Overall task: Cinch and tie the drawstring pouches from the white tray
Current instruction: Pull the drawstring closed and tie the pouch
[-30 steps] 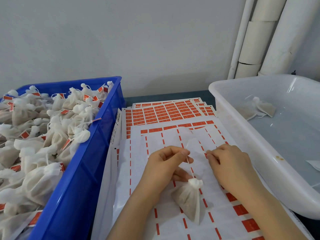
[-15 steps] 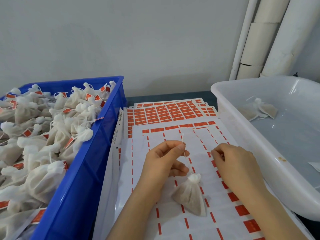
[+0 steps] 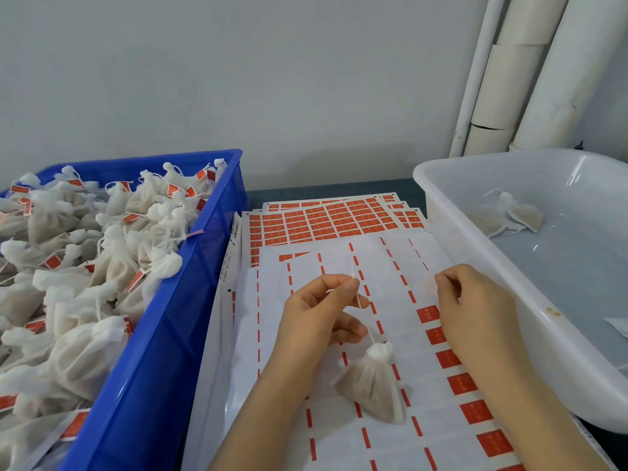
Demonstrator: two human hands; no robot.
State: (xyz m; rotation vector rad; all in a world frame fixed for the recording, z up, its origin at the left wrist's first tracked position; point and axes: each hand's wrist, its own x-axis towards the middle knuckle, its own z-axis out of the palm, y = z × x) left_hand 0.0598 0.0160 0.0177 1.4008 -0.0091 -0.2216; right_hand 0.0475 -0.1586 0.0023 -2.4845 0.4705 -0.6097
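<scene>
Fingers, left: thumb and forefinger (image 3: 339, 287) of the left hand (image 3: 316, 321) were clenched on the drawstring (image 3: 358, 300), pinching it near its free end; the other fingers were curled under the palm.
Fingers, right: those of the right hand (image 3: 475, 314) were curled, their tips meeting at a small pale scrap (image 3: 431, 286); I cannot tell whether they gripped it or only touched it.
Blue crate (image 3: 190, 300): stood at the far left, heaped with tied pouches (image 3: 85, 266), many bearing red tags (image 3: 136, 279) on their strings.
Label sheets (image 3: 326, 219): lay fanned between the crate and the tray; the rear sheets were full of red labels, while the top sheet (image 3: 306, 436) was mostly stripped, with red labels left only along its right side.
Drawstring: ran taut from the left pinch down to the pouch's neck, with a short tail standing above the fingers.
Drawstring pouch (image 3: 373, 389): sat on the top sheet between the two forearms, just below the left hand, its neck gathered shut and tilted toward that hand, with brownish filling showing through the white mesh.
White tray (image 3: 557, 321): stood at the right, just beside the right hand; two flat pouches (image 3: 520, 214) lay together near its far wall, and a pale corner of another thing showed at the picture's right edge.
Pipes (image 3: 509, 79): white, rose against the wall behind the tray.
</scene>
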